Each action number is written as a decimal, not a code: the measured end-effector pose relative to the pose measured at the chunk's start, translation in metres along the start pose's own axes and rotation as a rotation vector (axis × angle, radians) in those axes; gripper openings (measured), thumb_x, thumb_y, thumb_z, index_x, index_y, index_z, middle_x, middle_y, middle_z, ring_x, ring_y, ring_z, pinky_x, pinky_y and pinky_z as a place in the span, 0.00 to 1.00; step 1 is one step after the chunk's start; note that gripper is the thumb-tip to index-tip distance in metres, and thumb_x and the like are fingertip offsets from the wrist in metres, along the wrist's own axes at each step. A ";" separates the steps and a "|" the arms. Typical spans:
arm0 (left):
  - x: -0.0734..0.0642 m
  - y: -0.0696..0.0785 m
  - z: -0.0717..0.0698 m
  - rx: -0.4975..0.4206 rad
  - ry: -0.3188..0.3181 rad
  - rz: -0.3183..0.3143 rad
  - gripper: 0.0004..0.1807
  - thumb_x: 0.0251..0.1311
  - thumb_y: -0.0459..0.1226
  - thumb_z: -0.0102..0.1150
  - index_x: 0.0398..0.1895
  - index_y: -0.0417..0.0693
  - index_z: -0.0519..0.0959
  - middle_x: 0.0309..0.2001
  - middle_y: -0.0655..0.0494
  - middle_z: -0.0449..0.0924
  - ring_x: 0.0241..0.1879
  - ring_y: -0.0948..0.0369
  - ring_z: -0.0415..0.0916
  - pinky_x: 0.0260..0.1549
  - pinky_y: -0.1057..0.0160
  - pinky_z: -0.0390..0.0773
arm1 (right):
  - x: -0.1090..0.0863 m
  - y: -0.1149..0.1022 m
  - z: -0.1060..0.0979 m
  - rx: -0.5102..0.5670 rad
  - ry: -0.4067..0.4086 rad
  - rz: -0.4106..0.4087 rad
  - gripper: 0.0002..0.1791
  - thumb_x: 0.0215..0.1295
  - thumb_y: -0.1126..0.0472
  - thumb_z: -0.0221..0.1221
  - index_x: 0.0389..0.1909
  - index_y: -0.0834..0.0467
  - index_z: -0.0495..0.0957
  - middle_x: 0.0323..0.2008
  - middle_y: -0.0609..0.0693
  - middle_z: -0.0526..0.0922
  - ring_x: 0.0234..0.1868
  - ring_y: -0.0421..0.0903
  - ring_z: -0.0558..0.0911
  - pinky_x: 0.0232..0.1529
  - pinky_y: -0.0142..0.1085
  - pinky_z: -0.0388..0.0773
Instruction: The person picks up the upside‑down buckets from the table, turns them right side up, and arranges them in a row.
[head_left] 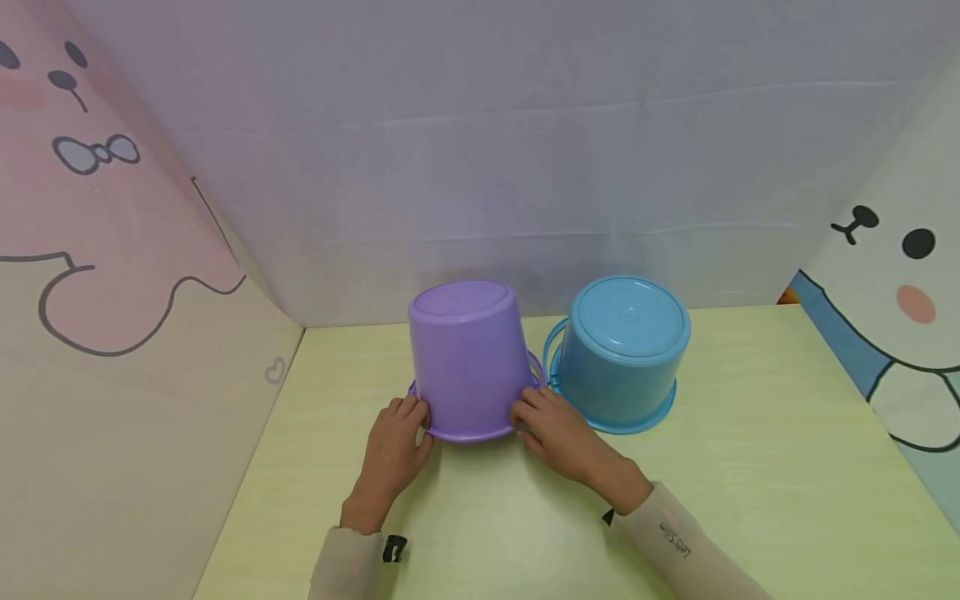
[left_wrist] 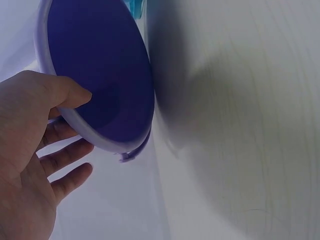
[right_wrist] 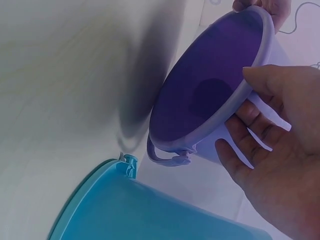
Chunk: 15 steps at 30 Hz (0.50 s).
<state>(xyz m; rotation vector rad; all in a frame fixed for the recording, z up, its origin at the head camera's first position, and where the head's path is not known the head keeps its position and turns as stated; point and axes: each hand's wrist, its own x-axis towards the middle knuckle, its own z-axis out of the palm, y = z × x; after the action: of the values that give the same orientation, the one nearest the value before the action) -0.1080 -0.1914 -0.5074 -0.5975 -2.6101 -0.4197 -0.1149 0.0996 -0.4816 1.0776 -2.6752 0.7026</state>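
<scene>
A purple bucket (head_left: 471,358) is upside down and tilted, its near rim raised off the table and its mouth towards me. My left hand (head_left: 396,442) grips the rim on the left, with the thumb inside the bucket and the fingers outside, as the left wrist view shows. On the right side of the same rim, my right hand (head_left: 558,435) pinches it, thumb inside. Whether the far rim touches the table, I cannot tell. A blue bucket (head_left: 628,350) stands upside down on the table just right of the purple one, close to my right hand.
The light yellow-green table (head_left: 750,467) ends at a pale cloth wall (head_left: 480,167) close behind both buckets. Printed side panels with cartoon animals rise on the left (head_left: 135,400) and right (head_left: 915,333). The blue bucket's handle (head_left: 550,346) sticks out towards the purple bucket.
</scene>
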 end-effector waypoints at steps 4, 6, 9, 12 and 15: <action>0.001 0.000 -0.001 -0.006 0.006 -0.001 0.20 0.43 0.24 0.74 0.30 0.46 0.70 0.32 0.54 0.69 0.38 0.49 0.73 0.35 0.53 0.72 | 0.001 0.000 0.000 -0.002 0.011 -0.007 0.11 0.65 0.69 0.70 0.39 0.54 0.77 0.39 0.47 0.74 0.42 0.48 0.73 0.45 0.43 0.76; 0.001 0.001 -0.002 -0.010 0.010 0.000 0.20 0.43 0.24 0.74 0.30 0.46 0.70 0.32 0.54 0.69 0.39 0.48 0.74 0.35 0.52 0.73 | 0.001 0.000 -0.001 -0.003 0.015 -0.008 0.12 0.65 0.69 0.70 0.39 0.54 0.77 0.38 0.47 0.74 0.42 0.48 0.74 0.46 0.43 0.76; 0.002 0.001 -0.003 -0.014 0.014 -0.001 0.20 0.43 0.24 0.73 0.30 0.47 0.70 0.33 0.54 0.70 0.39 0.48 0.74 0.36 0.52 0.73 | 0.002 0.000 -0.001 -0.002 0.017 -0.005 0.11 0.65 0.70 0.69 0.39 0.54 0.77 0.38 0.47 0.74 0.41 0.48 0.73 0.45 0.43 0.76; 0.002 0.001 -0.004 -0.015 0.013 -0.004 0.20 0.44 0.24 0.73 0.29 0.47 0.70 0.33 0.54 0.70 0.39 0.48 0.74 0.36 0.51 0.74 | 0.002 0.000 -0.002 0.002 0.019 -0.002 0.11 0.66 0.70 0.69 0.38 0.54 0.76 0.38 0.47 0.73 0.41 0.48 0.73 0.44 0.43 0.76; 0.003 0.002 -0.004 -0.013 0.011 -0.005 0.20 0.44 0.24 0.73 0.29 0.47 0.70 0.33 0.54 0.70 0.39 0.49 0.74 0.36 0.51 0.74 | 0.003 -0.001 -0.003 0.006 0.020 0.002 0.11 0.66 0.70 0.68 0.38 0.54 0.76 0.37 0.47 0.73 0.40 0.47 0.73 0.44 0.42 0.76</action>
<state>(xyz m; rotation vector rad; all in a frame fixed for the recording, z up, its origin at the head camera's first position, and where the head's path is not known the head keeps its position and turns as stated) -0.1079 -0.1908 -0.5024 -0.5912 -2.6006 -0.4412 -0.1166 0.0989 -0.4779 1.0640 -2.6598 0.7184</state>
